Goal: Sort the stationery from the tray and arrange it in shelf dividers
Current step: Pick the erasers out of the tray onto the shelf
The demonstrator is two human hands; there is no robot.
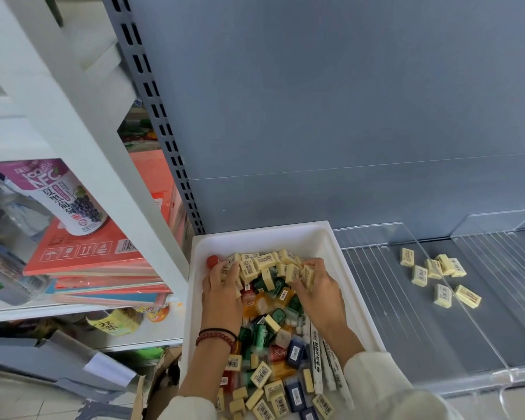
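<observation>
Tray [264, 230]: white, at 6 o'clock in view, sitting on the left end of the grey shelf [391, 313].

Erasers [264, 263]: cream blocks with barcode labels, heaped at the tray's 12 o'clock end. More are scattered at its 6 o'clock end.

Left hand [222, 289]: in the tray at the heap's 9 o'clock side, fingers curled over several erasers, gripping them. Bracelets [215, 336] on the wrist.

Right hand [319, 286]: at the heap's 3 o'clock side, fingers curled round a small clump of erasers, gripping.

Mid-tray between the wrists: small boxes [259, 334] in green, orange, red and navy, mixed together. White markers [319, 359] lie along the tray's 4 o'clock wall.

Clear divider [467, 310]: stands on the shelf at 3 o'clock from the tray and runs front to back. A second one [497, 219] stands further right.

Loose erasers [443, 269]: about seven on the shelf around the first divider. Some are seen through the plastic, so I cannot tell which side each one lies on.

At 9 o'clock, on a white rack: a stack of red books [97, 256] with a purple juice bottle [70, 198] on top.
</observation>
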